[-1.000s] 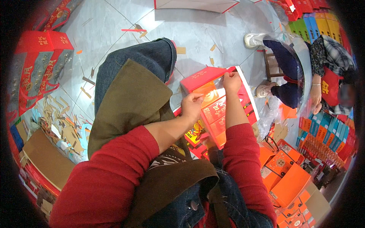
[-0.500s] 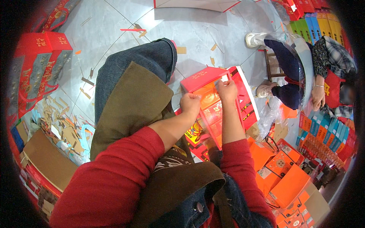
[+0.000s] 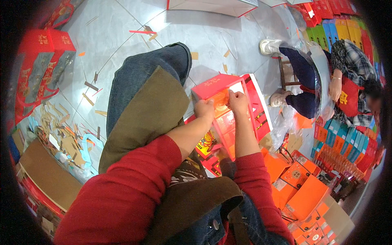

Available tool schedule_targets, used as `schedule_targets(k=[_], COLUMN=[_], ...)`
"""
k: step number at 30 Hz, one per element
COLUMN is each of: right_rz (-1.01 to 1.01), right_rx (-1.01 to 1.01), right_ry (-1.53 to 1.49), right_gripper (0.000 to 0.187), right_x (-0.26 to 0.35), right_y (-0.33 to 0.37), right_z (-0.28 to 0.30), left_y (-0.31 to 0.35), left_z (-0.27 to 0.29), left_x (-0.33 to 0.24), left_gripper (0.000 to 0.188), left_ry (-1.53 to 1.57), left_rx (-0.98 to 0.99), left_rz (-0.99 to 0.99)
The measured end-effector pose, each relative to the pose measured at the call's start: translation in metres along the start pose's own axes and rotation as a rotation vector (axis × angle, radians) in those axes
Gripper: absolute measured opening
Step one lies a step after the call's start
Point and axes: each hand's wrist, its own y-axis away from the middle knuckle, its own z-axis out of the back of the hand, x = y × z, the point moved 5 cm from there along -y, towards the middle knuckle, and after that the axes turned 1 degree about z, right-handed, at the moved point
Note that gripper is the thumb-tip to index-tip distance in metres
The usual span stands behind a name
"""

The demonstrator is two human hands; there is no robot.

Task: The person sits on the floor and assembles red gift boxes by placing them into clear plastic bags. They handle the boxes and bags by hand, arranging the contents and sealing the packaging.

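Note:
A red gift box (image 3: 213, 85) with an orange inner part (image 3: 221, 99) lies at my knees, its flap standing up on the far side. My left hand (image 3: 204, 109) is closed at the box's left edge, thumb against curled fingers. Over the orange part, my right hand (image 3: 238, 101) is closed in a pinch. Whatever either hand pinches is too small or too hidden to make out. A white patch shows just beyond the right fingers. Beneath and to the right of the box lies a red printed sheet (image 3: 259, 104) with a white edge.
Orange boxes (image 3: 306, 192) are heaped at the lower right. Red gift bags (image 3: 43, 61) stand at left, above cardboard scraps (image 3: 61, 126). A co-worker (image 3: 347, 81) sits at right beside stacked coloured boxes (image 3: 345, 139). A large white panel with red edges (image 3: 212, 6) stands ahead.
My right hand has shifted slightly left and nearer, closer to my left hand. The left hand has barely moved. The co-worker's hand has moved a little away from me.

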Motion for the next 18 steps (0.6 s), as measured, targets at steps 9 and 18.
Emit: schedule_targets(k=[9, 18], right_rz=[0.174, 0.220], right_rx=[-0.103, -0.079], right_ry=[0.209, 0.261], right_gripper=[0.035, 0.032], right_x=[-0.001, -0.008], right_y=[-0.009, -0.015], right_z=[-0.002, -0.005], left_y=[0.018, -0.005], left_z=[0.013, 0.003], left_x=[-0.012, 0.000], left_gripper=[0.029, 0.026], left_ry=[0.024, -0.458], left_rx=[-0.073, -0.013], left_rz=[-0.168, -0.127])
